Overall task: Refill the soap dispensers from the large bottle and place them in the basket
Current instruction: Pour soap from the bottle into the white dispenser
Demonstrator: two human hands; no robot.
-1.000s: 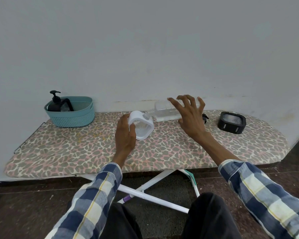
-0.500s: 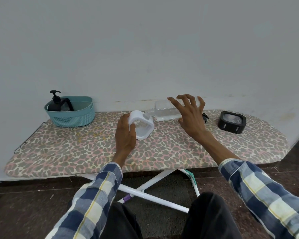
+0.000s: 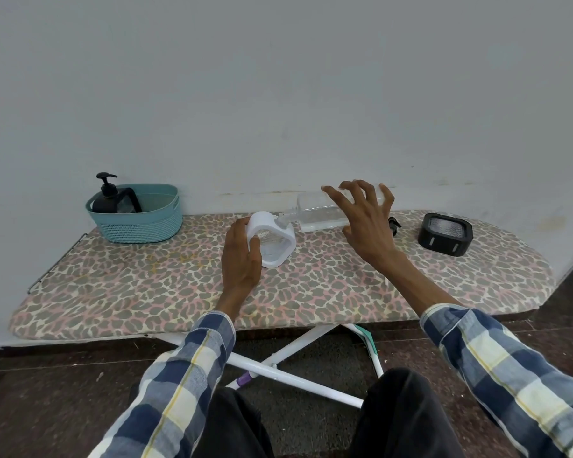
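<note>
Left hand [image 3: 242,259]: closed around the side of the white dispenser [image 3: 272,241], which is kept steady on the board [image 3: 146,285] so its opening meets the bottle neck.
Right hand [image 3: 366,223]: fingers spread and curled over the clear bottle [image 3: 315,213]; whether it is gripped or only hovered over cannot be told.
Bottle: laid nearly flat, neck pointed to 9 o'clock into the dispenser top, apparently so liquid can run across.
Basket [image 3: 139,223]: set at 10 o'clock from the dispenser, well apart, against the wall; a black pump dispenser [image 3: 106,196] is stood inside it, upright at its left end.
Black dispenser [image 3: 445,233]: left at 3 o'clock of the bottle, apart, apparently not yet handled.
Small black part [image 3: 394,224]: seen just right of the right hand, possibly a removed pump; too hidden to tell.
Step judged: filling in hand.
</note>
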